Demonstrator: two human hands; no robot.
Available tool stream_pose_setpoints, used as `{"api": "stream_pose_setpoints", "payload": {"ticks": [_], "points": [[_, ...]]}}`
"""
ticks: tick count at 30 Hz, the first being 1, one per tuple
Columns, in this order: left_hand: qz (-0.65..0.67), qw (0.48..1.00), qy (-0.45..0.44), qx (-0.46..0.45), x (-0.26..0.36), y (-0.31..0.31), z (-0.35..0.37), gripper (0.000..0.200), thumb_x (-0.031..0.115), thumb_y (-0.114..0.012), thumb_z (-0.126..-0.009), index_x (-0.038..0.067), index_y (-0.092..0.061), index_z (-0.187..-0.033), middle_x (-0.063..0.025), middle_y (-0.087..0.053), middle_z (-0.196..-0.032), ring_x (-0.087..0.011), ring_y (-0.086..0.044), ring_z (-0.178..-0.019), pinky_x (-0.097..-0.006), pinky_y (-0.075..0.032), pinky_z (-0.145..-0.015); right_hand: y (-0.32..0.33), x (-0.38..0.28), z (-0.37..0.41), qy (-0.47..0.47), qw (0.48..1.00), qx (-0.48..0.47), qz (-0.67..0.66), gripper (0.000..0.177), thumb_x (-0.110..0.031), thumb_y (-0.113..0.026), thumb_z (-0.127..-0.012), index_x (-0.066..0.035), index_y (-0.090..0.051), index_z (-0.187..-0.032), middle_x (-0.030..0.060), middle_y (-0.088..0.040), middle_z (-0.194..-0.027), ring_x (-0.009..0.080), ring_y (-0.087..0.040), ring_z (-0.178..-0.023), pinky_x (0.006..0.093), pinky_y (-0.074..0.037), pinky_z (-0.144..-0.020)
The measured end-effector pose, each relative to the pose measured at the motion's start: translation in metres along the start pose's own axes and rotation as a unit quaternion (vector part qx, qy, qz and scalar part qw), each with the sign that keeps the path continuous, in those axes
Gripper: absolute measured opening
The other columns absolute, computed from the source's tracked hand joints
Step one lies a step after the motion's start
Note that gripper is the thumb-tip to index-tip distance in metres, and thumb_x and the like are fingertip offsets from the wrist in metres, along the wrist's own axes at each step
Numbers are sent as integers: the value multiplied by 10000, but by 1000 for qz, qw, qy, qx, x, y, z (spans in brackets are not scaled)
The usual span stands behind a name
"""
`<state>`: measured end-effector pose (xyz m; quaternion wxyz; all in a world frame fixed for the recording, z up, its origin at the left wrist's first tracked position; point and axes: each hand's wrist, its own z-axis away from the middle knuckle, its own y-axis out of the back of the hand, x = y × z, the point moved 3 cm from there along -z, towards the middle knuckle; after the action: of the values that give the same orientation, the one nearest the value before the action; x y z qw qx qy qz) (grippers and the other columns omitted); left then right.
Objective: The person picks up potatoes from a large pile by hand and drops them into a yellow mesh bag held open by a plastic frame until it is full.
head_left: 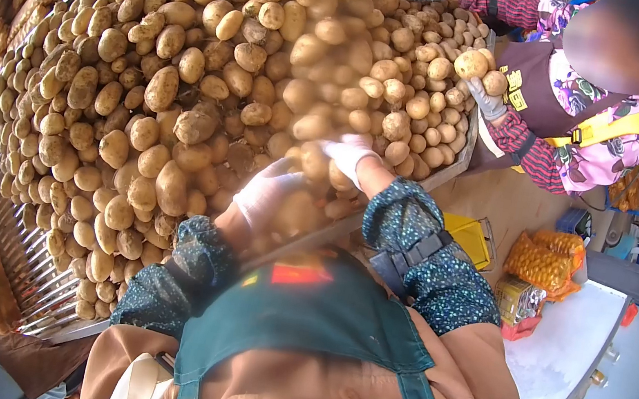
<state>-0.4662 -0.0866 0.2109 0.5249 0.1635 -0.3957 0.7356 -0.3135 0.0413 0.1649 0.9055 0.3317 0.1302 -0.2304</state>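
A big heap of potatoes [162, 89] covers the metal-edged sorting table. My left hand [263, 191], in a pale glove, is at the near side of the heap, its fingers against potatoes at the middle. My right hand [349, 157], also gloved, reaches in from the right and touches potatoes beside the left one. A haze blurs the potatoes between and around both hands, so whether either hand grips one is not visible.
Across the right corner a co-worker [554, 94] in a brown apron holds potatoes in one gloved hand [486, 99]. A yellow crate [469, 240] and orange net bags of potatoes [541, 262] stand at right. Metal slats [18, 254] lie at left.
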Motion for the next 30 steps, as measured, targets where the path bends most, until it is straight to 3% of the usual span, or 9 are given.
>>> {"api": "stream_pose_setpoints", "payload": {"ticks": [1,5,8,9,12,16,22,24,30], "points": [[28,1000,-7,-9,-2,3,-6,713,200,-664,-924,4,-318,-1516,-145,-562,-1351,-216,-601,-1150,-334,-535,-913,-11,1,-19,77,996,5,-45,628,-441,-751,-828,-45,-582,-1285,220,-653,-1183,317,-634,-1083,413,-509,-899],[86,995,-44,-27,4,16,-5,671,198,-662,-930,16,-356,-1499,-148,-552,-1363,-229,-606,-1145,-347,-540,-922,-9,-22,2,231,971,42,-53,608,-250,-829,-787,-44,-573,-1298,189,-662,-1157,297,-637,-1072,397,-519,-901],[193,978,-42,-74,13,17,5,605,172,-639,-941,28,-391,-1474,-154,-568,-1331,-251,-628,-1110,-373,-565,-893,-17,7,-26,308,872,-80,-373,501,-242,-788,-845,-39,-591,-1259,133,-676,-1121,264,-650,-1015,362,-539,-855],[256,961,-41,-98,10,21,5,545,144,-614,-952,39,-415,-1449,-152,-591,-1287,-266,-642,-1088,-416,-590,-852,2,-4,13,241,839,-164,-459,379,-245,-724,-910,-44,-603,-1208,95,-674,-1058,235,-653,-926,337,-556,-780],[308,951,-22,5,1,36,3,483,146,-612,-954,60,-460,-1404,-154,-636,-1209,-296,-671,-1032,-450,-610,-800,0,18,19,199,688,-295,-633,446,-318,-685,-928,-60,-565,-1272,102,-668,-1124,213,-650,-852,330,-560,-747],[370,927,51,-29,6,30,10,350,203,-618,-954,43,-556,-1260,-178,-686,-1077,-333,-699,-925,-459,-616,-768,2,33,36,227,642,-319,-659,504,-341,-669,-931,-51,-501,-1307,122,-620,-1174,229,-643,-844,358,-567,-689],[317,945,41,63,2,22,5,293,291,-575,-965,62,-638,-1135,-132,-711,-974,-293,-701,-813,-429,-599,-722,24,106,67,182,678,-209,-680,529,-216,-770,-840,-109,-516,-1292,137,-629,-1173,294,-674,-904,391,-573,-650],[319,946,63,15,10,1,17,289,326,-578,-960,76,-657,-1080,-107,-722,-941,-275,-709,-819,-433,-609,-691,26,158,78,142,664,-169,-714,513,-199,-765,-845,-131,-519,-1290,143,-631,-1173,314,-680,-909,399,-580,-649],[295,954,51,-18,-15,3,11,284,356,-579,-941,95,-651,-1028,-112,-689,-1062,-284,-659,-987,-420,-574,-831,18,341,102,32,489,93,-867,312,-182,-675,-904,-63,-590,-1180,117,-667,-1116,273,-683,-931,407,-573,-779]]}}
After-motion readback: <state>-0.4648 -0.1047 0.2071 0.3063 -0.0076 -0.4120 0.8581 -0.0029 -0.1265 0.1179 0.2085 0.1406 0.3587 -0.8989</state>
